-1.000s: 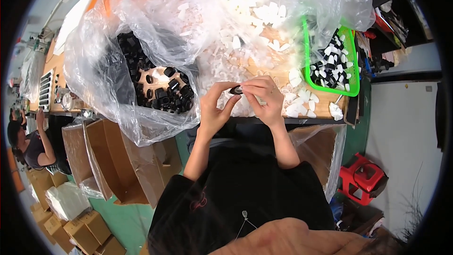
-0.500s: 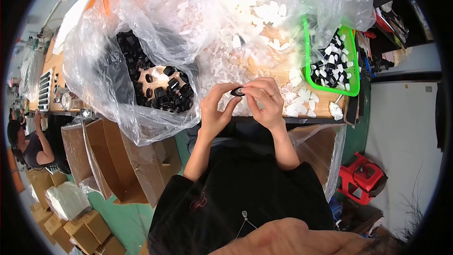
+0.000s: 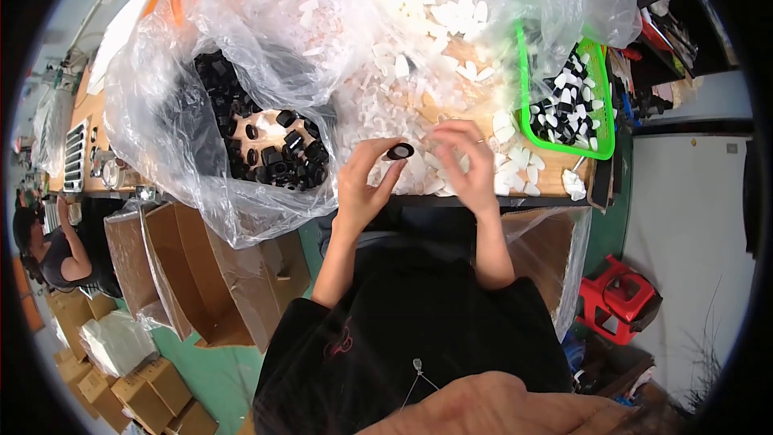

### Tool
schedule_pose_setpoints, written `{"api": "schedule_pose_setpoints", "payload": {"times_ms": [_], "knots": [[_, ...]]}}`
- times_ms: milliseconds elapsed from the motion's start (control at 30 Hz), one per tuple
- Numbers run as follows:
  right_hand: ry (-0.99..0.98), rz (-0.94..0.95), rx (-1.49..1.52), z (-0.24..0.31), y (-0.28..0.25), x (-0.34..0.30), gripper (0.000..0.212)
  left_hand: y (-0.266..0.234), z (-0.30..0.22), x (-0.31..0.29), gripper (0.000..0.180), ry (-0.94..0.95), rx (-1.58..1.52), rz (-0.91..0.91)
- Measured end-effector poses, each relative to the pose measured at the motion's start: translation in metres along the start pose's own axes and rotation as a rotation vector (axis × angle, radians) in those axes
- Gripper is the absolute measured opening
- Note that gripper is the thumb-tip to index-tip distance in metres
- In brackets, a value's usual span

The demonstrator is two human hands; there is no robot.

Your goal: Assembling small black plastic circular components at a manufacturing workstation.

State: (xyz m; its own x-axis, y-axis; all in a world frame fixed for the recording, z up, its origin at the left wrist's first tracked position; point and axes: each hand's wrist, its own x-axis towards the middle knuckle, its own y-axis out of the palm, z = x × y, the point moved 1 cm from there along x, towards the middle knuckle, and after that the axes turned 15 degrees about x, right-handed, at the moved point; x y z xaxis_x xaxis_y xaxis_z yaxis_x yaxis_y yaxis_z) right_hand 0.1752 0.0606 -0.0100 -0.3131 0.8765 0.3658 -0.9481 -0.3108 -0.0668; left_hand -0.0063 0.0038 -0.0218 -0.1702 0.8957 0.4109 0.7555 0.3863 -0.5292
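Pinching a black oval piece [image 3: 400, 151] by its rim in left fingers [image 3: 373, 147], apparently to leave its pale middle uncovered; holding right fingers [image 3: 461, 130] spread just beside it, with black parts [image 3: 276, 163] bagged left of both, seemingly for easy reach.

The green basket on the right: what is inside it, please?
The green basket holds many black and white pieces. They hide its bottom; clear plastic obscures the far end.
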Motion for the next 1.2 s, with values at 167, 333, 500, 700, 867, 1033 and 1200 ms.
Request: {"api": "schedule_pose_setpoints", "payload": {"times_ms": [167, 333, 500, 700, 867, 1033, 1200], "knots": [[0.289, -0.094, -0.210, -0.041, -0.032, -0.016, 0.014, -0.007, 0.015, -0.002, 0.028, -0.068, 0.099, -0.031], [0.090, 0.164, -0.511, -0.044, -0.012, -0.028, 0.016, 0.001, 0.021, -0.009, 0.027, -0.116, 0.083, 0.025], [0.217, 0.074, -0.392, -0.055, -0.013, -0.024, 0.014, 0.003, 0.020, -0.009, 0.029, -0.153, 0.023, 0.096], [-0.081, 0.021, -0.573, -0.070, -0.009, -0.008, 0.010, 0.004, 0.007, -0.003, 0.030, -0.023, 0.112, 0.054], [-0.007, -0.091, -0.108, -0.022, 0.005, -0.004, 0.011, 0.003, 0.004, -0.001, 0.032, -0.003, 0.212, 0.094], [-0.446, 0.207, -0.472, -0.007, 0.016, -0.003, 0.019, 0.008, 0.001, -0.002, 0.034, -0.063, -0.039, 0.063], [-0.198, 0.146, -0.209, -0.007, 0.017, -0.009, 0.022, 0.012, 0.003, -0.005, 0.027, -0.134, -0.183, 0.083]]}}
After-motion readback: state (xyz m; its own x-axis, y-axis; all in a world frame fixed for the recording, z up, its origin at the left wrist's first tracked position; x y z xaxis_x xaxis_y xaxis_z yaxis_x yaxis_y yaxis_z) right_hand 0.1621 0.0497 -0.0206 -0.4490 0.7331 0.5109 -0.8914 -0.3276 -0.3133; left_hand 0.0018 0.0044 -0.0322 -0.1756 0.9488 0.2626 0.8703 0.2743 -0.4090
